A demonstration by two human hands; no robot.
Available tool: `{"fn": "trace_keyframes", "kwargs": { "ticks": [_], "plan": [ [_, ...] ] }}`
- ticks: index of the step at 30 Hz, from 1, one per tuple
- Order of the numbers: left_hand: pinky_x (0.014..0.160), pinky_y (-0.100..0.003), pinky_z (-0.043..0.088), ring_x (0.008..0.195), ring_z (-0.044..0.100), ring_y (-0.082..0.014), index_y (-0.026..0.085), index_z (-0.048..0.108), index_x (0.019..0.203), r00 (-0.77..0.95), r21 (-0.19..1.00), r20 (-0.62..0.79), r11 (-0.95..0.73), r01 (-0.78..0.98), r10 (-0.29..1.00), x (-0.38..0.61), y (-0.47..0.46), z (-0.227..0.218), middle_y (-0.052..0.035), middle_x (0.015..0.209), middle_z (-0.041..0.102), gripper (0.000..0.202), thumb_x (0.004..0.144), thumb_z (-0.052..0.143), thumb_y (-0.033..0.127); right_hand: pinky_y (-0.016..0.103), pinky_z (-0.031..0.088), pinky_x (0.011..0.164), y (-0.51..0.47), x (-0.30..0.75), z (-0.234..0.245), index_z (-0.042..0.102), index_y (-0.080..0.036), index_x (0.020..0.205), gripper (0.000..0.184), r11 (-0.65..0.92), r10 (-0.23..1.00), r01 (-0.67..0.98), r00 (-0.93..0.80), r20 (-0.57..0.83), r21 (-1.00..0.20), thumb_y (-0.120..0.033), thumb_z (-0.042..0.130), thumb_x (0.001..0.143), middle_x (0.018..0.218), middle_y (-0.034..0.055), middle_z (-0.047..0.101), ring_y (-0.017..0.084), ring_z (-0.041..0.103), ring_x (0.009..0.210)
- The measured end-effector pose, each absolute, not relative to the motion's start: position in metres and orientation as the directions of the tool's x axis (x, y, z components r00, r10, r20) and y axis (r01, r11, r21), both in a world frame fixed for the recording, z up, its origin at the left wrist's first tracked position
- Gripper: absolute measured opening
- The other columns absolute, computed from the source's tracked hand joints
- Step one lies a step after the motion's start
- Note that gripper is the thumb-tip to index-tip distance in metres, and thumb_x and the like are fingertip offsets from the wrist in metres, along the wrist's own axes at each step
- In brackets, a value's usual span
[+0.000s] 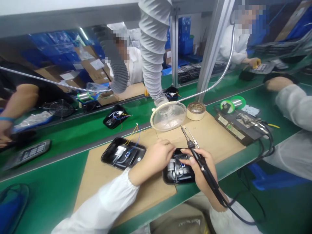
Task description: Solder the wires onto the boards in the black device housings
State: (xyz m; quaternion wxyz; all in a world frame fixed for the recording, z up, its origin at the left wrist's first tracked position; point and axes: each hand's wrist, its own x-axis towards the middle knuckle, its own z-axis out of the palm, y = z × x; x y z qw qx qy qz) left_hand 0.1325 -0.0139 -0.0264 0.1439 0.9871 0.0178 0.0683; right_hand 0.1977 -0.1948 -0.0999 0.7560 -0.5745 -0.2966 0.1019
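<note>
My right hand (203, 164) holds a soldering iron (203, 165) with a thin metal guide tube beside its tip; the tip points up and away. Two of its fingers reach over a black plastic housing (168, 178) with a grey motor-like part and a small blue circuit board inside. My left hand (159, 154) is at the housing's far left edge with its fingers closed together; what they pinch is hidden. Left of it lies a second black housing (106, 157), open side up, with a white part and yellow and blue wires.
Cardboard (97, 182) covers the green bench. Behind the hands are a clear fume hood (169, 117) on a ribbed hose (154, 48) and a tape roll (196, 111). A soldering station (231, 128) with a solder spool (232, 104) stands right. Other people work around the belt.
</note>
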Motion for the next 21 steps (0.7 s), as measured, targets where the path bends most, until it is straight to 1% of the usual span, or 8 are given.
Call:
{"fn": "trace_keyframes", "kwargs": {
  "ticks": [2,5,9,11,14,17,19,21],
  "plan": [
    [0.085,-0.035,0.052,0.091,0.064,-0.0218,0.017,0.075,0.098,0.994,0.284,0.105,-0.959,-0.008,0.022,0.133,-0.014,-0.025,-0.0072,0.091,0.071,0.027,0.103,0.049,0.022,0.042,0.070,0.075,-0.196,0.196,-0.099,0.049,-0.030,0.123,0.025,0.355,0.493,0.158,0.806,0.328,-0.921,-0.030,0.061,0.101,0.120,0.0078,0.071,0.026,0.071,0.111],
    [0.085,-0.035,0.051,0.088,0.062,-0.0218,0.016,0.076,0.093,0.998,0.265,0.068,-0.964,-0.036,-0.019,0.134,-0.014,-0.022,-0.0079,0.090,0.069,0.029,0.102,0.050,0.023,0.042,0.070,0.072,-0.198,0.193,-0.100,0.049,-0.030,0.123,0.025,0.354,0.492,0.158,0.806,0.327,-0.922,-0.029,0.061,0.101,0.121,0.0082,0.070,0.026,0.072,0.110],
    [0.084,-0.038,0.050,0.086,0.060,-0.0232,0.014,0.076,0.088,0.999,0.231,0.032,-0.973,-0.024,-0.017,0.134,-0.017,-0.019,-0.0098,0.090,0.068,0.029,0.099,0.050,0.021,0.040,0.070,0.062,-0.202,0.190,-0.100,0.049,-0.029,0.123,0.025,0.364,0.496,0.172,0.796,0.347,-0.915,-0.028,0.060,0.101,0.119,0.0092,0.070,0.027,0.074,0.101],
    [0.081,-0.039,0.050,0.087,0.059,-0.0250,0.014,0.076,0.086,1.000,0.213,0.014,-0.977,-0.005,-0.002,0.133,-0.019,-0.018,-0.0110,0.090,0.067,0.029,0.098,0.050,0.020,0.039,0.070,0.061,-0.203,0.188,-0.099,0.050,-0.030,0.124,0.024,0.371,0.488,0.193,0.792,0.367,-0.908,-0.026,0.058,0.102,0.118,0.0084,0.071,0.025,0.075,0.096],
    [0.080,-0.040,0.050,0.086,0.058,-0.0263,0.013,0.076,0.084,1.000,0.191,-0.020,-0.982,0.006,0.003,0.132,-0.020,-0.017,-0.0119,0.088,0.067,0.028,0.096,0.051,0.018,0.039,0.070,0.064,-0.203,0.181,-0.097,0.051,-0.031,0.125,0.025,0.392,0.459,0.227,0.791,0.404,-0.891,-0.023,0.057,0.102,0.116,0.0065,0.071,0.024,0.076,0.093],
    [0.081,-0.039,0.049,0.085,0.057,-0.0247,0.014,0.075,0.083,0.997,0.178,-0.073,-0.984,-0.006,-0.019,0.132,-0.019,-0.016,-0.0109,0.088,0.066,0.027,0.095,0.052,0.017,0.042,0.070,0.068,-0.204,0.171,-0.097,0.051,-0.034,0.127,0.028,0.391,0.434,0.245,0.801,0.412,-0.887,-0.023,0.056,0.102,0.113,0.0045,0.072,0.024,0.077,0.090],
    [0.082,-0.039,0.049,0.086,0.057,-0.0241,0.014,0.075,0.082,0.994,0.187,-0.105,-0.982,-0.017,-0.038,0.133,-0.017,-0.015,-0.0104,0.089,0.066,0.027,0.095,0.052,0.017,0.046,0.069,0.072,-0.208,0.167,-0.099,0.051,-0.035,0.127,0.029,0.335,0.436,0.265,0.807,0.398,-0.904,-0.023,0.056,0.101,0.112,0.0043,0.073,0.024,0.077,0.087],
    [0.085,-0.039,0.049,0.089,0.057,-0.0243,0.014,0.074,0.080,0.991,0.216,-0.127,-0.976,-0.024,-0.052,0.134,-0.014,-0.014,-0.0102,0.090,0.066,0.027,0.095,0.052,0.017,0.052,0.067,0.079,-0.215,0.167,-0.104,0.052,-0.036,0.129,0.032,0.251,0.431,0.316,0.810,0.398,-0.915,-0.024,0.058,0.099,0.112,0.0053,0.074,0.027,0.076,0.090]
  ]
}}
